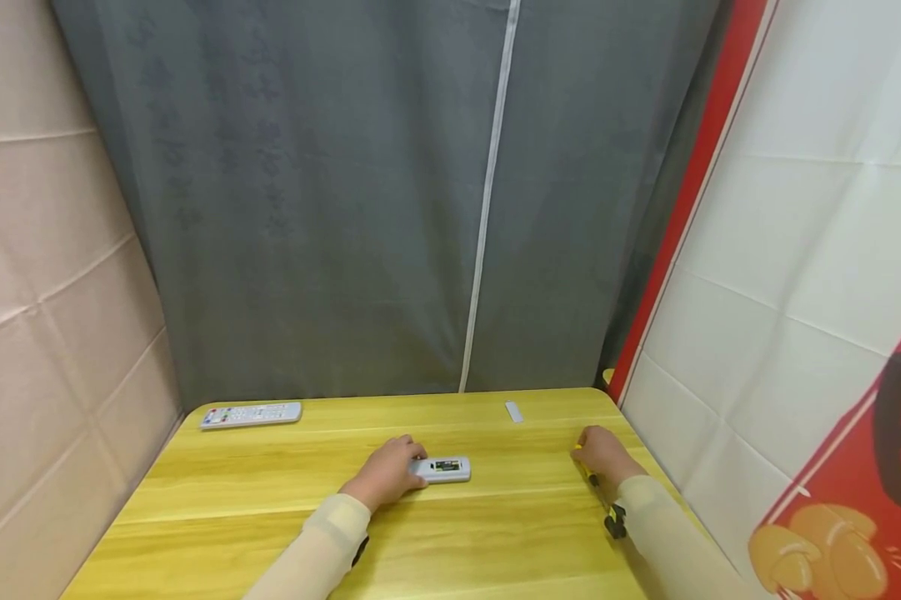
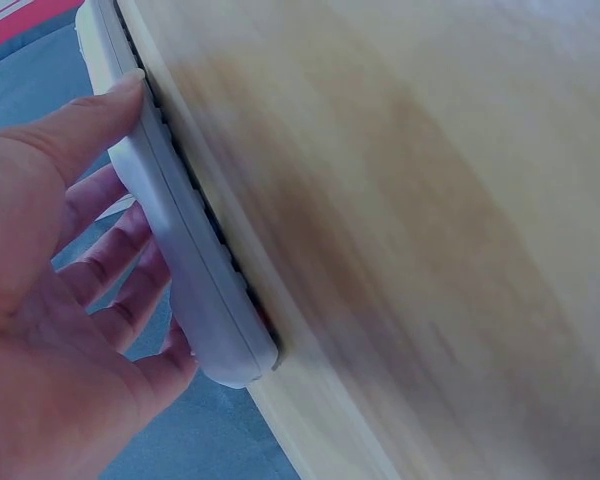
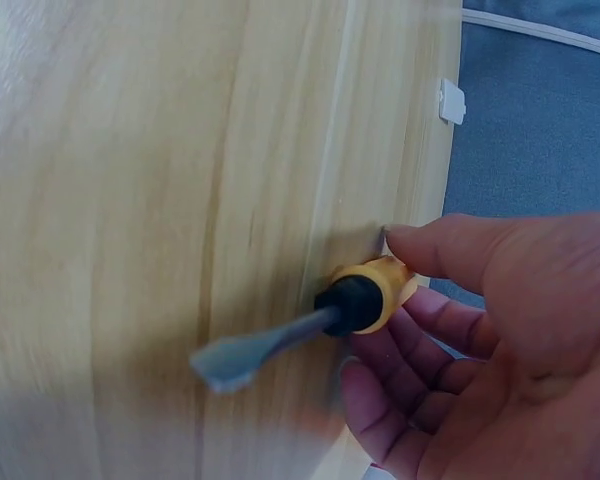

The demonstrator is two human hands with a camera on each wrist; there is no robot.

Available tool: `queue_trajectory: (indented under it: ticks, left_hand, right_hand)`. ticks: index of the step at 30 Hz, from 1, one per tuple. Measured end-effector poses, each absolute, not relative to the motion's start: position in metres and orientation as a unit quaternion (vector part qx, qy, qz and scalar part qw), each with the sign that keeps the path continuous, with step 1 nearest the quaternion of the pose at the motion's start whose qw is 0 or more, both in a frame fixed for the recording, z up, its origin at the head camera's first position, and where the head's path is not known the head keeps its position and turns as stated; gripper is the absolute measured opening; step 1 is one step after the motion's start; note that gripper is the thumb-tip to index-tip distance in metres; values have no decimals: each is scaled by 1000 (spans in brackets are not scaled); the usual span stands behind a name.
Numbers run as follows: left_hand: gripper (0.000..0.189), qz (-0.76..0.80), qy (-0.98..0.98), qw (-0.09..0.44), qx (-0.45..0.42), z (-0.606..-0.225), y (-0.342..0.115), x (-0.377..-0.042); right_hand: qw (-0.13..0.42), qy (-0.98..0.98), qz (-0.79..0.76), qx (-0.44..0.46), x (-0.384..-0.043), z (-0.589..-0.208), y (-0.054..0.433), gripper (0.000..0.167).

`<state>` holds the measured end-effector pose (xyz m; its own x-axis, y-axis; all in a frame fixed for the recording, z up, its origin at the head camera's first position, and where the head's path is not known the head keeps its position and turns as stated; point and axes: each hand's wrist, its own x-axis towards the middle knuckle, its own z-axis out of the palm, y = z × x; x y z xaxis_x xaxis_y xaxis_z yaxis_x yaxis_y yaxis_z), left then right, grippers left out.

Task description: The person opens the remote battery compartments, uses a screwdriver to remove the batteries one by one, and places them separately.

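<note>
My left hand grips a white remote control that lies button side down on the table, its open battery compartment facing up with batteries inside. In the left wrist view the thumb presses one long edge of the remote, with the fingers along the other side. At the table's right, my right hand holds a flathead screwdriver by its yellow and black handle. The blade points back toward the wrist. A small white battery cover rests near the far edge, between the two hands.
A second remote control, buttons up, lies at the far left corner of the wooden table. A grey curtain hangs behind the far edge. Fabric walls stand close on both sides.
</note>
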<state>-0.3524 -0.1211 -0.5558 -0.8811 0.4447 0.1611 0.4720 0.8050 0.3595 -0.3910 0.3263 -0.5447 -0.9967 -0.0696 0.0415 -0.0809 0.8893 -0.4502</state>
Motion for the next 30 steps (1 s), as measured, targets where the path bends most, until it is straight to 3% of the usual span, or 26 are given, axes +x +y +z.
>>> queue_trajectory:
  ticks: [5, 13, 19, 30]
  left_hand:
    - [40, -194, -950, 35, -242, -553, -120, -351]
    - [40, -191, -950, 36, -245, -552, -120, -350]
    - [40, -188, -950, 38, -244, -554, -120, -352]
    - [41, -190, -951, 33, -240, -555, -120, -352]
  right_hand:
    - [20, -967, 250, 48, -393, -550, 329, 47]
    - [24, -972, 223, 63, -393, -543, 320, 18]
    - [14, -969, 232, 83, -390, -540, 313, 8]
    - [1, -956, 243, 162, -381, -539, 296, 14]
